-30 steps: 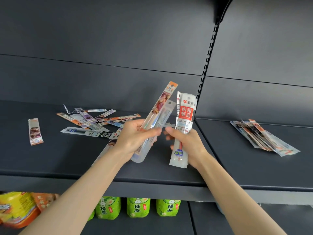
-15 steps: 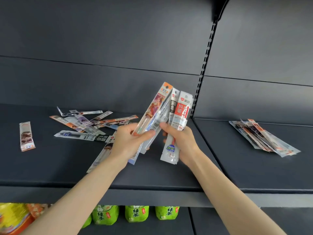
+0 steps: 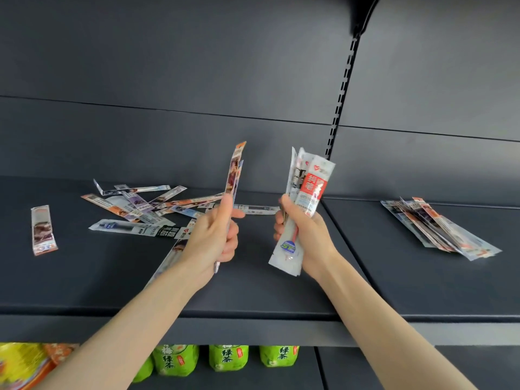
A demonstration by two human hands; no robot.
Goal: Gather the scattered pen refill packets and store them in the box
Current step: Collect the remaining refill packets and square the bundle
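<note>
Packets of pen refills lie scattered (image 3: 146, 209) on the left part of a dark shelf (image 3: 253, 294), overlapping one another in a loose heap near the back wall (image 3: 168, 142). One packet (image 3: 42, 229) lies apart from the heap, further left, flat on the shelf. Another tidy pile of packets (image 3: 441, 229) rests on the right part of the shelf, well apart from the heap.

Both hands are raised above the shelf, between the heap and the pile, with a gap between them. The left hand (image 3: 212, 237) is clenched around a thin bundle of packets (image 3: 235, 175), seen almost edge-on and standing nearly upright; the thumb presses along one side and the fingers curl around the other. The lower end of this bundle pokes out below the hand. The right hand (image 3: 304, 235) grasps a thicker bundle of packets (image 3: 308, 187), also nearly upright and leaning slightly right at the top. The front packet in it has a red label with white characters and a clear lower part that hangs below the fingers.

A slotted upright rail (image 3: 342, 91) runs up the back wall behind the right hand. Below the shelf, green tea bottles (image 3: 228, 358) stand in a row, and a yellow and orange bag (image 3: 22, 364) shows at the lower left corner. I see no box in view.
</note>
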